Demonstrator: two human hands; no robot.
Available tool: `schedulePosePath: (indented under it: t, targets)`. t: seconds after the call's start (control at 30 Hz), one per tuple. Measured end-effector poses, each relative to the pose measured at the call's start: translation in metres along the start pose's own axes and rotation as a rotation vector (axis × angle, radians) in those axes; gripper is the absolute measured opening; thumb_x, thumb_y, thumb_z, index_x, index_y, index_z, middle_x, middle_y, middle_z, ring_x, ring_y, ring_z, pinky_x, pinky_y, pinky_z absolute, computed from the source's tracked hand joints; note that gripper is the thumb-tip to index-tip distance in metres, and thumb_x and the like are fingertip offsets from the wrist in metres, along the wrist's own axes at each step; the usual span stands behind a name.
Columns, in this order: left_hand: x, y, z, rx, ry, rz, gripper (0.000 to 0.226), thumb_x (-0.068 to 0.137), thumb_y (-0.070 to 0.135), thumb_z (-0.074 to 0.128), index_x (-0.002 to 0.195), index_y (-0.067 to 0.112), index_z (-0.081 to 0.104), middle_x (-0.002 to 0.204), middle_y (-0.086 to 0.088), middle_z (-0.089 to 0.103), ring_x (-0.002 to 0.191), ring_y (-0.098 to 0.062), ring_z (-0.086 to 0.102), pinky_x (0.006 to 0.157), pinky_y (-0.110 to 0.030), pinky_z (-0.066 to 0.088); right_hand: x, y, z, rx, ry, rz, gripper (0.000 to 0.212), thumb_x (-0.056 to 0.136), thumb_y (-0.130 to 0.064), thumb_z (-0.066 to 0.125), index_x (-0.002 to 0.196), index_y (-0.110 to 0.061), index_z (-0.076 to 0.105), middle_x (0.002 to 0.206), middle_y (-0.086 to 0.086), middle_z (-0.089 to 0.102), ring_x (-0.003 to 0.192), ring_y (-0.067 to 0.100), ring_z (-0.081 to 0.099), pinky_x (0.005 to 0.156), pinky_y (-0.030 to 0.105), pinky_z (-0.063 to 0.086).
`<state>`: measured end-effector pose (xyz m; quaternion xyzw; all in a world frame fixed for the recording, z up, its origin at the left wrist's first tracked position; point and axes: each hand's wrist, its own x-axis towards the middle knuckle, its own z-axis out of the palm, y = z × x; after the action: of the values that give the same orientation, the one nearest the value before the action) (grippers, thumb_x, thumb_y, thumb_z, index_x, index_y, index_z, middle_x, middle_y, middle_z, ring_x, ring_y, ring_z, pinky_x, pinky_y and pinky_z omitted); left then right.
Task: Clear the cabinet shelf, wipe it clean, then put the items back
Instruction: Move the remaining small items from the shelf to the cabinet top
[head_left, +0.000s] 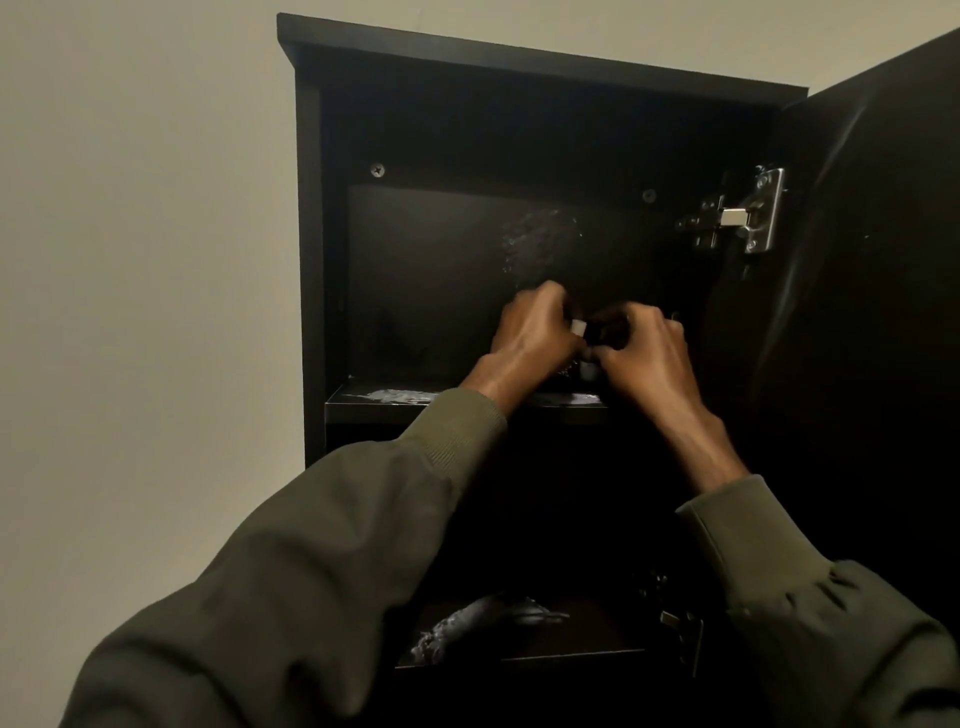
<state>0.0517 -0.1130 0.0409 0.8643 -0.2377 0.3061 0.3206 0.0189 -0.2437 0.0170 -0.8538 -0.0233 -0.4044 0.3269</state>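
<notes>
Here I have both hands up inside the top compartment of one dark cabinet (311, 218), my left hand (535, 332) and my right hand (644, 348) close together, nearly knuckle to knuckle, just above the upper shelf (374, 405). Both are curled round a small dark thing (605, 332) held between them; it is too dim and blurred for me to tell what it is, and I can only make out two pale bits on it, one by my left fingers and one lower by my right thumb. Its long axis I cannot judge. I count two shelves in view: the upper one, whose front edge runs left to right under my wrists, and a lower shelf (597, 631) far beneath my arms. Each has a whitish smear on it, and a third pale smear (540, 234) marks the back panel above my hands. The upper shelf shows bare surface to the left of my left wrist, with open room up to the cabinet's top. One door (883, 312) stands swung out to the right, hung on one bright metal hinge (748, 215) at the top; a second hinge (680, 629) shows dimly lower down. Two screw heads sit in the back rail. My two green sleeves (322, 571) fill the foreground, and a plain pale wall (130, 260) lies left of the cabinet.
</notes>
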Motion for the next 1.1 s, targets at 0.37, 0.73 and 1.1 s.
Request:
schedulePosePath:
  t: [0.37, 0.73, 1.1]
  targets:
    - [-0.088, 0.008, -0.067, -0.182, 0.209, 0.212, 0.020, 0.076, 0.025, 0.072, 0.096, 0.024, 0.071, 0.087, 0.009, 0.071, 0.081, 0.003, 0.067, 0.073, -0.027, 0.058, -0.069, -0.041, -0.029, 0.367, 0.040, -0.247, 0.030, 0.077, -0.017, 0.079, 0.105, -0.019, 0.070, 0.097, -0.007, 0.072, 0.090, 0.000, 0.069, 0.080, 0.023, 0.057]
    - [-0.269, -0.053, -0.042, -0.369, 0.007, -0.072, 0.023, 0.083, 0.011, 0.075, 0.105, 0.010, 0.068, 0.095, 0.003, 0.071, 0.083, -0.009, 0.071, 0.072, -0.028, 0.060, -0.216, -0.014, 0.027, 0.528, -0.401, -0.137, 0.031, 0.078, -0.010, 0.081, 0.106, -0.015, 0.069, 0.101, -0.005, 0.071, 0.095, 0.006, 0.069, 0.083, 0.029, 0.058]
    - [-0.425, -0.130, 0.057, -0.459, -0.188, -0.579, 0.026, 0.077, 0.002, 0.076, 0.095, 0.021, 0.069, 0.091, 0.006, 0.069, 0.082, -0.010, 0.067, 0.073, -0.026, 0.058, -0.368, 0.064, 0.116, 0.491, -0.787, 0.269, 0.033, 0.071, 0.009, 0.076, 0.089, -0.018, 0.071, 0.087, -0.004, 0.071, 0.082, 0.001, 0.069, 0.068, 0.010, 0.050]
